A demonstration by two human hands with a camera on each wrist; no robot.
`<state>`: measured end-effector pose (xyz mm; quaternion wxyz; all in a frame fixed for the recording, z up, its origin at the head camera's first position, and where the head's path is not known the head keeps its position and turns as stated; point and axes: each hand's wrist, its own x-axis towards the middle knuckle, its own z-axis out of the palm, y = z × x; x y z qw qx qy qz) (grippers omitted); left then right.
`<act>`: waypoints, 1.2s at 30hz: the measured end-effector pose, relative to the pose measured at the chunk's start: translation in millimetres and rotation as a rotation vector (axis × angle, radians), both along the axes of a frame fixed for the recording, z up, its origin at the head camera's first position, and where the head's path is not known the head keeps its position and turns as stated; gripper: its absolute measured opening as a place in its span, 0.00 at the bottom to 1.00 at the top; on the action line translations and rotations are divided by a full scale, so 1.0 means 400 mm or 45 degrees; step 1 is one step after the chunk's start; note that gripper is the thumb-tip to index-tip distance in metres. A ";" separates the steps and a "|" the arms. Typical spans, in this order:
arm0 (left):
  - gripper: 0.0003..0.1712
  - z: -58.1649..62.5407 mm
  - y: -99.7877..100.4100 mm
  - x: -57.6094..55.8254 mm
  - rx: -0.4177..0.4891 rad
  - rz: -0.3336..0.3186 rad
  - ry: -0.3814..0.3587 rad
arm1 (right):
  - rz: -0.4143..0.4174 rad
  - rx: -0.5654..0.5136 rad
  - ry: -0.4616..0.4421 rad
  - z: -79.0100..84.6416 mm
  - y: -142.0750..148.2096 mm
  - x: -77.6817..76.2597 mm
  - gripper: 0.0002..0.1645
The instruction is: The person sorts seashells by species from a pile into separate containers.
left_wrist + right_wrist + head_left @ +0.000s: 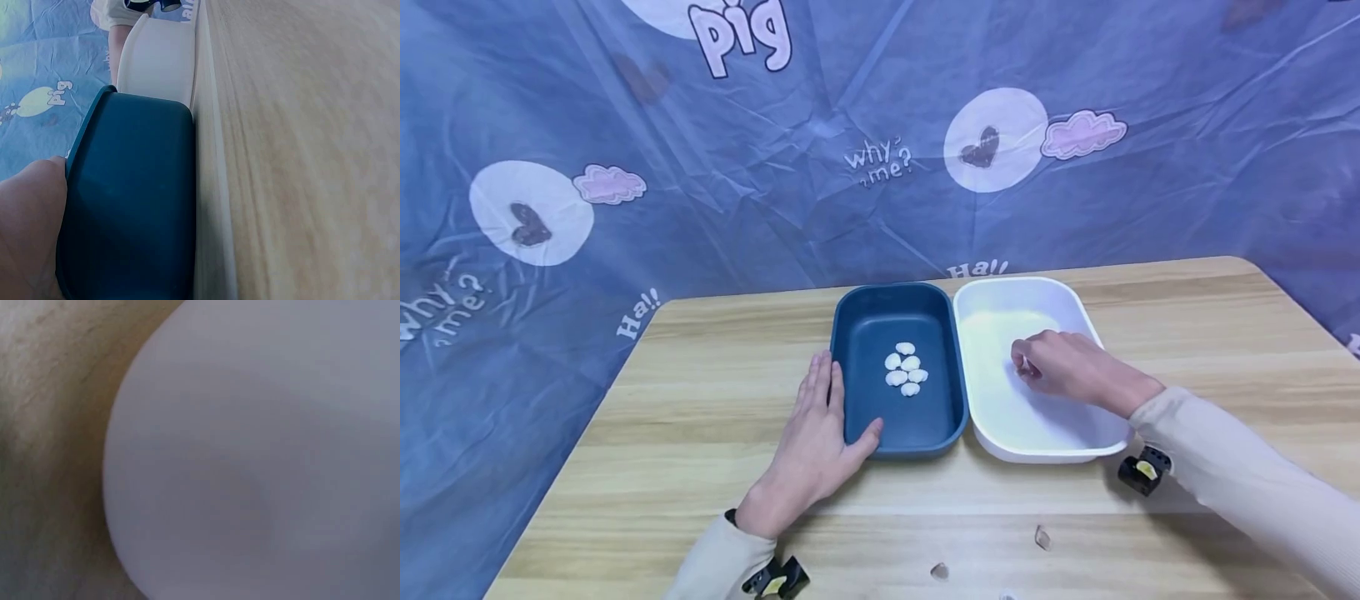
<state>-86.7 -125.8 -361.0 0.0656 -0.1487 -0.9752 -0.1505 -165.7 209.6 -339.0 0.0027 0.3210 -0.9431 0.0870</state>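
Note:
A dark blue rectangular tub [898,429] stands beside a white tub [1011,429], their long sides close together. On the blue tub's floor lie several small white shell-shaped pieces [910,363]. My left hand [816,442] rests on the blue tub's near left corner, its fingers straight along the left rim and its thumb over the front rim. Over the white tub my right hand [1063,367] has curled fingers, thumb near the index finger; I cannot tell whether anything is between the fingertips. White tub wall [250,456] fills most of the right wrist view.
Both tubs stand on a light wooden table [722,375]. On the table in front of them lie a small clear diamond-shaped piece [1042,537] and a small greyish piece [940,572]. Behind the table hangs a blue printed cloth [760,167].

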 end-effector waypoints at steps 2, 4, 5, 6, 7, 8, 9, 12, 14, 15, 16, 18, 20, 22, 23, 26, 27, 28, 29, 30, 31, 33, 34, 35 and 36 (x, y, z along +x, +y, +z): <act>0.54 -0.001 0.001 0.000 -0.001 -0.005 0.000 | -0.001 -0.003 -0.003 -0.004 0.001 0.000 0.11; 0.54 -0.002 0.002 -0.001 -0.002 -0.009 0.003 | -0.002 -0.012 -0.007 -0.008 0.001 0.001 0.11; 0.54 -0.002 0.003 0.000 -0.004 -0.010 0.000 | -0.002 -0.014 -0.007 -0.010 0.001 0.001 0.11; 0.54 -0.003 0.004 0.001 -0.005 -0.013 0.002 | -0.001 -0.018 -0.008 -0.012 0.002 0.001 0.11; 0.54 -0.003 0.004 0.001 -0.003 -0.014 0.002 | -0.002 -0.020 -0.008 -0.014 0.002 0.002 0.11; 0.53 -0.003 0.005 0.001 0.002 -0.015 0.003 | -0.007 -0.021 -0.011 -0.015 0.002 0.002 0.11; 0.53 -0.004 0.006 0.001 0.003 -0.014 0.003 | -0.009 -0.023 -0.012 -0.016 0.003 0.003 0.11; 0.53 -0.005 0.008 0.002 0.009 -0.014 0.003 | -0.028 -0.009 -0.020 -0.012 0.006 0.004 0.09; 0.53 -0.006 0.009 0.003 0.012 -0.015 0.004 | -0.034 -0.006 -0.020 0.000 0.009 0.008 0.08; 0.53 -0.006 0.009 0.003 0.013 -0.016 0.006 | -0.038 -0.013 -0.011 0.009 0.011 0.011 0.08; 0.53 -0.006 0.010 0.003 0.013 -0.016 0.005 | -0.043 -0.027 -0.001 0.021 0.014 0.016 0.09; 0.53 -0.006 0.010 0.003 0.011 -0.017 0.004 | -0.043 -0.082 0.037 0.047 0.020 0.031 0.11; 0.53 -0.005 0.010 0.002 0.009 -0.018 0.000 | -0.030 -0.171 0.103 0.071 0.026 0.054 0.12; 0.53 -0.004 0.010 0.000 0.008 -0.017 0.001 | -0.002 -0.268 0.174 0.088 0.030 0.085 0.12; 0.53 -0.003 0.009 0.000 0.009 -0.018 0.005 | 0.023 -0.316 0.208 0.092 0.030 0.103 0.12; 0.53 -0.001 0.008 -0.002 0.021 -0.020 0.011 | 0.105 -0.435 0.267 0.094 0.023 0.167 0.14; 0.53 0.000 0.007 -0.003 0.022 -0.021 0.014 | 0.133 -0.472 0.277 0.090 0.019 0.190 0.15; 0.53 0.000 0.006 -0.004 0.020 -0.021 0.018 | 0.153 -0.504 0.273 0.084 0.014 0.213 0.16; 0.53 0.001 0.006 -0.004 0.018 -0.020 0.017 | 0.168 -0.527 0.266 0.077 0.008 0.237 0.17; 0.53 0.002 0.005 -0.004 0.017 -0.017 0.018 | 0.184 -0.544 0.261 0.067 0.001 0.259 0.18; 0.54 0.002 0.004 -0.005 0.014 -0.016 0.019 | 0.204 -0.557 0.250 0.056 -0.006 0.280 0.19; 0.54 0.001 0.002 -0.004 0.010 -0.013 0.021 | 0.250 -0.565 0.231 0.030 -0.019 0.316 0.17; 0.54 0.001 0.001 -0.003 0.009 -0.011 0.020 | 0.264 -0.547 0.223 0.017 -0.024 0.331 0.16; 0.54 0.001 -0.001 -0.003 0.011 -0.009 0.018 | 0.275 -0.523 0.208 0.003 -0.028 0.343 0.15; 0.53 0.000 -0.002 -0.002 0.013 -0.005 0.016 | 0.279 -0.496 0.184 -0.009 -0.031 0.353 0.14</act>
